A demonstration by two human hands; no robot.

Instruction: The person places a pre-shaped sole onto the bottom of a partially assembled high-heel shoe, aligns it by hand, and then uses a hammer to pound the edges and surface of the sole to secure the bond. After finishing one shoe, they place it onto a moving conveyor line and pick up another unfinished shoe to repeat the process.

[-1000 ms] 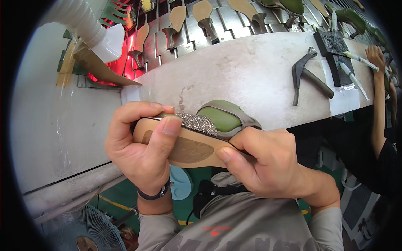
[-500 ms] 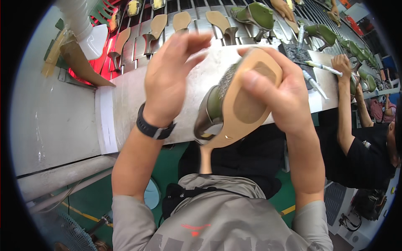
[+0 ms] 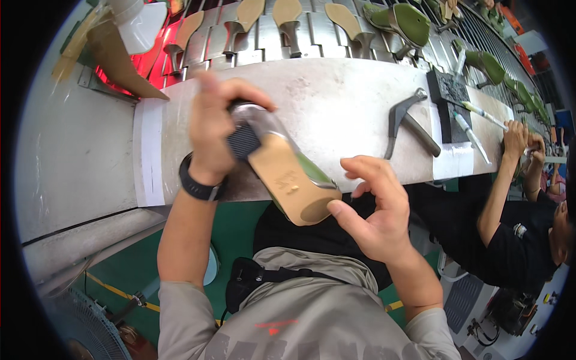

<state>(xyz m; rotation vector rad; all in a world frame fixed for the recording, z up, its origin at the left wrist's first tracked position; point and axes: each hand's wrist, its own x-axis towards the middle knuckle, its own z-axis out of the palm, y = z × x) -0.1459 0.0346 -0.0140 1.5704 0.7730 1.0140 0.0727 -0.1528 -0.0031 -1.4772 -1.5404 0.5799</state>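
A shoe (image 3: 294, 183) is held above the near edge of the bench, its tan sole turned up toward me. Green upper material shows along its right side, and a darker oval marks the sole's toe end. My left hand (image 3: 213, 129), blurred by motion, grips the other end, beside a dark ribbed patch; its fingers are partly hidden. At the toe, my right hand (image 3: 378, 210) has its fingers apart. Its thumb tip is at the toe's edge; I cannot tell whether it touches.
On the bench (image 3: 336, 108) lie a metal hand tool (image 3: 411, 123), a black block (image 3: 447, 99) and a syringe (image 3: 471, 138). Behind runs a conveyor (image 3: 258, 54) carrying tan soles with heels and green shoes (image 3: 399, 24). At right, another person's hands (image 3: 516, 141) work by the bench.
The shoe has turned and passed from my right hand to my left, its toe now pointing down to the right. My right hand has opened and lowered, and the metal tool has come into sight.
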